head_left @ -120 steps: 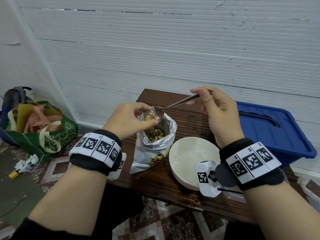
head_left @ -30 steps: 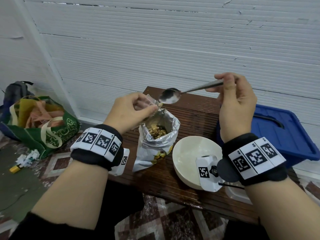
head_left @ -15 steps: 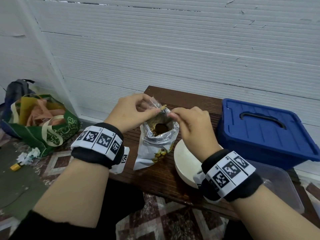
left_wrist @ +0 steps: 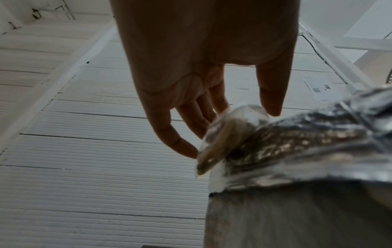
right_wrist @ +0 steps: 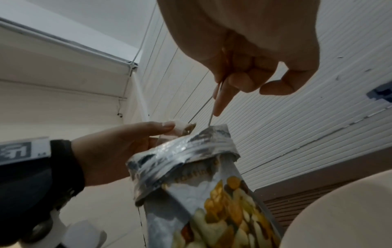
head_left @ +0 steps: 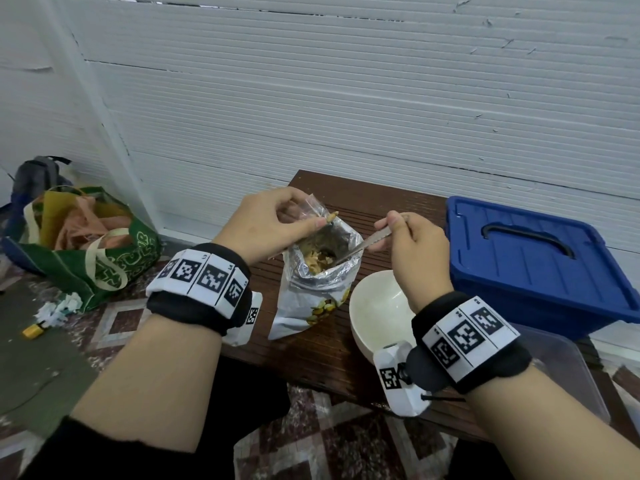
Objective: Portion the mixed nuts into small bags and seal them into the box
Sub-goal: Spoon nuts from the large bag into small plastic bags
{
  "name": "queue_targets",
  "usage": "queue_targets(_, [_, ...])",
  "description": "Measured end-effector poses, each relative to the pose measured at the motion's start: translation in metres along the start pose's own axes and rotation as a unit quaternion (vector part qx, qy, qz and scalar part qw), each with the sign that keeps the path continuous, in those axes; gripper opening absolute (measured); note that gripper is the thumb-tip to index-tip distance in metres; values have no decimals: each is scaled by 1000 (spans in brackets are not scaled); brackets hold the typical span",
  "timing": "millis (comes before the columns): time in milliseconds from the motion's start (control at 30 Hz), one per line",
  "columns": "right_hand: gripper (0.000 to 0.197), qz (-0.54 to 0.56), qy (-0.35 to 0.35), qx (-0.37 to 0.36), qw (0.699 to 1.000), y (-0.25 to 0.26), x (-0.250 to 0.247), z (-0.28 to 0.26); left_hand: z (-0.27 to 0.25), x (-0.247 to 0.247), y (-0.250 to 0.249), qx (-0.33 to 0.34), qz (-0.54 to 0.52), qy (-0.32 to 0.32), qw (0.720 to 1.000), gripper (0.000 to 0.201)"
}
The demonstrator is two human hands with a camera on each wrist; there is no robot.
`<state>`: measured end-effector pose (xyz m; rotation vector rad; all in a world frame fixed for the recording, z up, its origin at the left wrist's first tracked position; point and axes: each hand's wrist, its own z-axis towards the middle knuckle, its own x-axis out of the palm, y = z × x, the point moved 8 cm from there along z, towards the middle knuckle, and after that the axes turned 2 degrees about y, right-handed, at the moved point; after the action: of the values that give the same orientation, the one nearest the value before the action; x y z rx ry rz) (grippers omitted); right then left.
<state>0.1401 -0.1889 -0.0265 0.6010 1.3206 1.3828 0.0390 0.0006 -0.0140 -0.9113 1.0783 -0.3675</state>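
Left fingers (head_left: 298,216) pinch small bag (head_left: 313,207); right fingers (head_left: 393,225) grip spoon (head_left: 363,245) (bowl inside foil pouch (head_left: 311,289)).

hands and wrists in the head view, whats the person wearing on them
Both hands, left hand and right hand, are bare. Each wrist carries a black padded band wrapped with a white strip of square black-and-white code markers. A small white camera block with its own marker hangs under each wrist; a thin black cable sticks out of the right one. Black sleeves are pushed up near the elbows.
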Motion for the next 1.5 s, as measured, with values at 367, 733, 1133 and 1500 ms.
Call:
queue_targets(367, [31,-7,-92,67,993,1,-35,13,-5,-7,-5,6,6,14,1000,51])
queue_targets(733, [30,1,-136,64,989,18,-59,31,-6,-11,-7,5,38,20,999,27])
queue_targets(1133, [29,-1,-136,66,989,25,-57,36,-6,-12,-6,2,36,29,999,34])
queue_targets(1500, [30,-12,-103,58,993,32,-45,39,-6,-2,-12,10,51,52,997,38])
